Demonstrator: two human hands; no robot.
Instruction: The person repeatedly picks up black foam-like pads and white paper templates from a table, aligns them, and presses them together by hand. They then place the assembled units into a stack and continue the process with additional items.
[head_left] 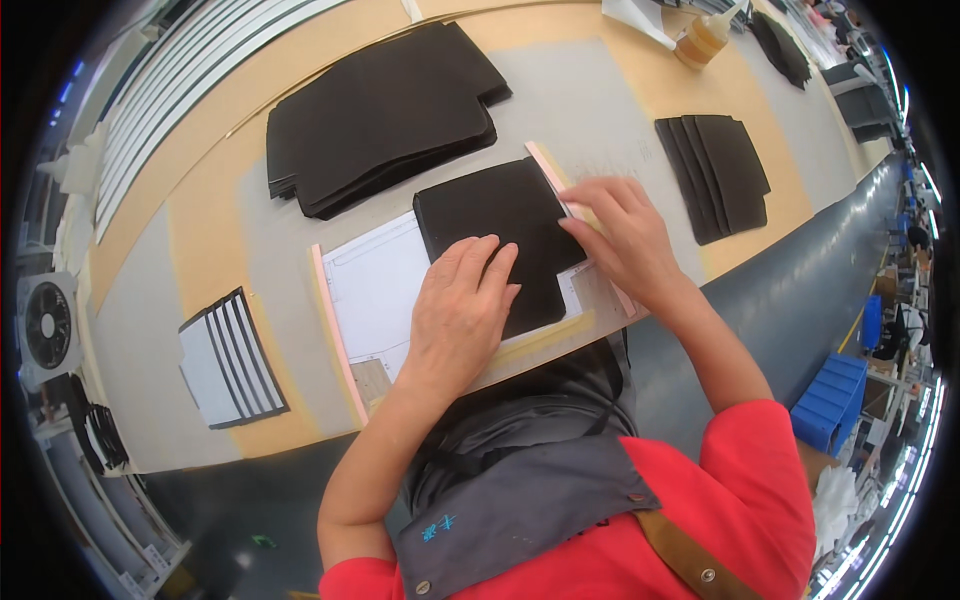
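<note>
A black cut sheet (487, 205) with a stepped lower corner lies over a white paper template (375, 285) with drawn outlines. My left hand (465, 300) rests on the black sheet, palm down, its fingers stretched out. At the sheet's right edge, my right hand (625, 235) is closed, index finger and thumb pinched together. A thin pale edge shows between those fingertips; I cannot make out what it belongs to. Pink strips (338, 335) border the template on the left and right, and the right one runs partly beneath my right hand.
Beyond the template lies a large stack of black sheets (380, 115). Fanned black pieces (715, 175) lie to the right, and white pieces with black edges (232, 365) to the left. An amber glue bottle (702, 42) stands far right. Blue bins (830, 400) are off the table.
</note>
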